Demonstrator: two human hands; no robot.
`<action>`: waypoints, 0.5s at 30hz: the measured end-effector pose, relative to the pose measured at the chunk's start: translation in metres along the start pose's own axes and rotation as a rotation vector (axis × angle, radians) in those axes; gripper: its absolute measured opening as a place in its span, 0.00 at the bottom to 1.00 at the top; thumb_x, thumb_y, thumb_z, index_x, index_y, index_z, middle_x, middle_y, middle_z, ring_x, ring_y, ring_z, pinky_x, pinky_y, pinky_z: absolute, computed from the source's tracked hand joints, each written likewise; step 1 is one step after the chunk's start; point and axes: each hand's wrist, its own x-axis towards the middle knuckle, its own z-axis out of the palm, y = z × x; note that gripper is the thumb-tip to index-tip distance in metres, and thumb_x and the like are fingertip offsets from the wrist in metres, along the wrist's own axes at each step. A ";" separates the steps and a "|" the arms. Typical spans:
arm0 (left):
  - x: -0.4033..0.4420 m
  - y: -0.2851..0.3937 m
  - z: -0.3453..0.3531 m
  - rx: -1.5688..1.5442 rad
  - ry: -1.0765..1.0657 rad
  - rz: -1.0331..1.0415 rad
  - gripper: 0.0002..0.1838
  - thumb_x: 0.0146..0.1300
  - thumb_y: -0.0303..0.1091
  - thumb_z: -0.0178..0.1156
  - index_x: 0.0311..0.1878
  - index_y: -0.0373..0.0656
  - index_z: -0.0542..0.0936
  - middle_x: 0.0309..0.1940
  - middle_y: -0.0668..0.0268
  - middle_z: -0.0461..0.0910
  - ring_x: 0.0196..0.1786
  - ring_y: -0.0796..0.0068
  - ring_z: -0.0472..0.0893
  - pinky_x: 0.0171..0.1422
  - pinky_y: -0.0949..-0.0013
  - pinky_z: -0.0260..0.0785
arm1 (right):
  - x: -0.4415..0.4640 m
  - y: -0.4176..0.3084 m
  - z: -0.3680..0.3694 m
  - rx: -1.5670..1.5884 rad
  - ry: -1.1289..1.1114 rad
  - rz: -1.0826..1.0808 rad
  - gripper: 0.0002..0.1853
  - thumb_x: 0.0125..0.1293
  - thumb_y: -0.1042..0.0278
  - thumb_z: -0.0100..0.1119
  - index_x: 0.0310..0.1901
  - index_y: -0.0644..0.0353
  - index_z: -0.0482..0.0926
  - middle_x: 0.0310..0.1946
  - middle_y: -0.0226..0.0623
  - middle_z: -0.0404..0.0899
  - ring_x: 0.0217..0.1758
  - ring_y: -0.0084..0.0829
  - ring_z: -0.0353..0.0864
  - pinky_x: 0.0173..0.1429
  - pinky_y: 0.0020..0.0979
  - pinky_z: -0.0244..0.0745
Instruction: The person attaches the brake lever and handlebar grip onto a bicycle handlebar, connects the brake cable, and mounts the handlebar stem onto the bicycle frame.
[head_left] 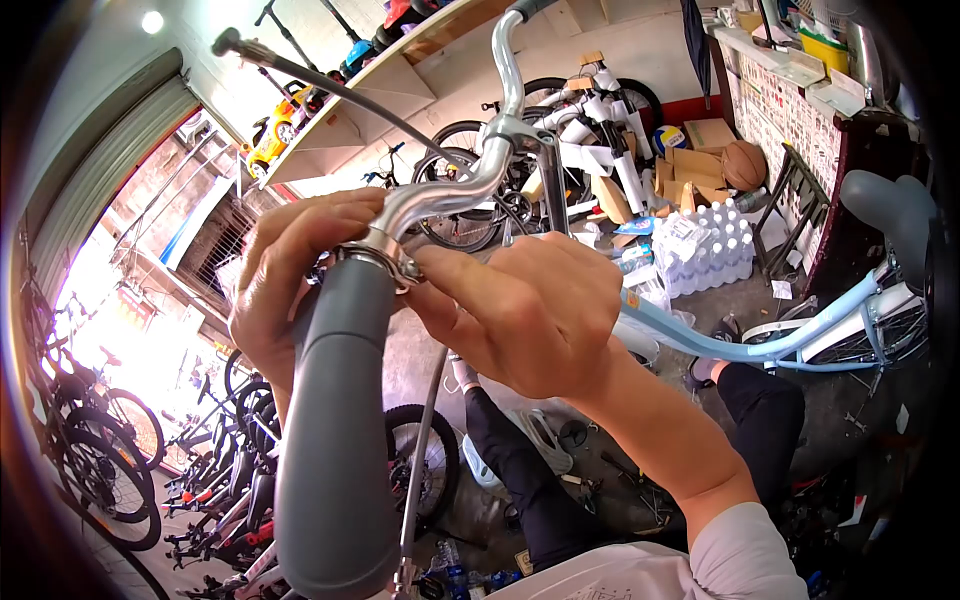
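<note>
A silver handlebar (pixel 437 198) with a dark grey grip (pixel 338 430) runs toward the camera. At the grip's inner end sits a metal clamp ring (pixel 372 252). My left hand (pixel 285 265) is wrapped round the bar from the left, its fingers over the top beside the ring. My right hand (pixel 530 315) has its fingers bent and pressed on the ring's right side; what its fingertips pinch is too small to tell. A cable (pixel 425 430) hangs down at the right of the grip. Another cable (pixel 360 97) arches above the bar.
A light blue bike frame (pixel 730 350) stands at the right. Wrapped bottles (pixel 705 250), cardboard boxes (pixel 697 170), a basketball (pixel 744 165) and wrapped bikes lie behind. Many bikes (pixel 235 480) line the left, beside an open shutter. Tools and small parts litter the floor near my legs.
</note>
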 end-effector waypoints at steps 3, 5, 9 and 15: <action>0.004 0.002 0.000 -0.038 -0.009 -0.002 0.17 0.55 0.29 0.75 0.45 0.33 0.82 0.41 0.52 0.85 0.46 0.60 0.87 0.51 0.64 0.80 | 0.006 -0.002 0.000 -0.031 -0.043 -0.010 0.14 0.64 0.60 0.71 0.44 0.59 0.82 0.15 0.25 0.70 0.14 0.26 0.66 0.20 0.29 0.60; 0.006 0.002 -0.002 0.012 -0.003 0.007 0.15 0.57 0.29 0.73 0.45 0.33 0.82 0.41 0.52 0.85 0.46 0.60 0.87 0.51 0.65 0.80 | 0.009 -0.002 -0.001 -0.053 -0.061 -0.034 0.14 0.63 0.59 0.72 0.43 0.59 0.83 0.14 0.25 0.68 0.14 0.26 0.66 0.20 0.29 0.60; 0.008 -0.001 -0.010 -0.073 -0.092 0.022 0.20 0.50 0.31 0.75 0.48 0.36 0.85 0.44 0.54 0.86 0.47 0.61 0.86 0.51 0.64 0.79 | 0.016 -0.008 -0.006 -0.029 -0.110 0.007 0.10 0.64 0.63 0.68 0.40 0.59 0.82 0.18 0.25 0.69 0.17 0.24 0.69 0.23 0.27 0.61; 0.014 -0.005 -0.020 -0.089 -0.156 0.075 0.22 0.48 0.33 0.73 0.49 0.38 0.85 0.45 0.55 0.86 0.43 0.60 0.85 0.48 0.63 0.77 | 0.019 -0.007 -0.013 -0.095 -0.214 0.059 0.11 0.65 0.58 0.69 0.32 0.56 0.86 0.13 0.28 0.65 0.14 0.30 0.65 0.21 0.31 0.60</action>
